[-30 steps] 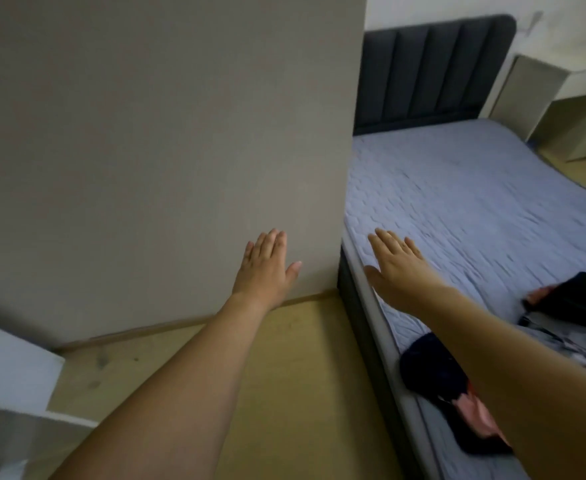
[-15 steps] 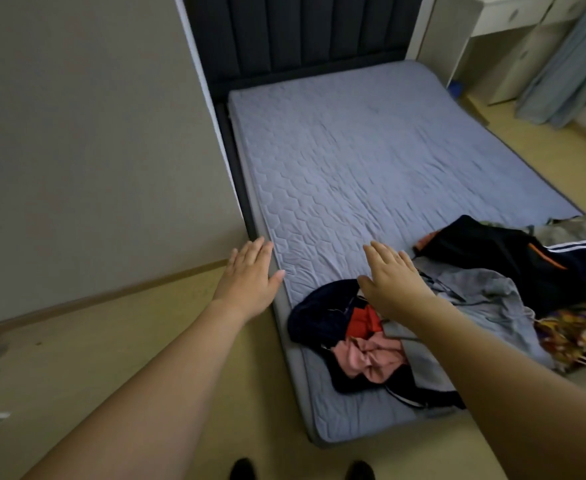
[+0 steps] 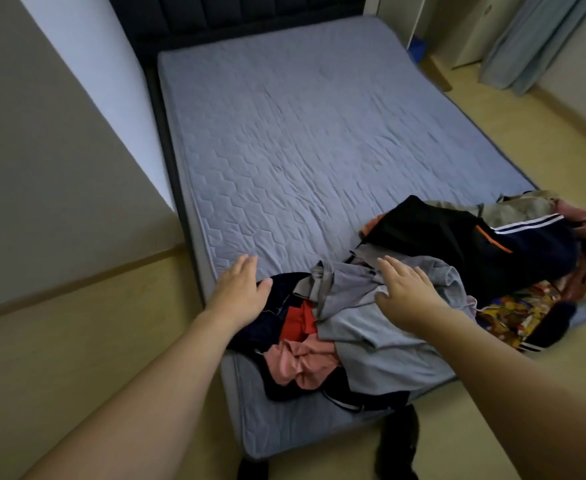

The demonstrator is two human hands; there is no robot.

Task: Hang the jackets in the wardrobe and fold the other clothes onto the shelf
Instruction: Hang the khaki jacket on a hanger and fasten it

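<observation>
A bed with a grey-blue quilted cover fills the middle of the room. At its far end stands a dark padded headboard with upright panels. A large beige panel rises on the left, close beside the bed, and a white wall shows behind it. The floor is pale yellow wood. In the far right corner hangs a light blue curtain, and beside it stands a piece of pale furniture. The light is soft and dim
</observation>
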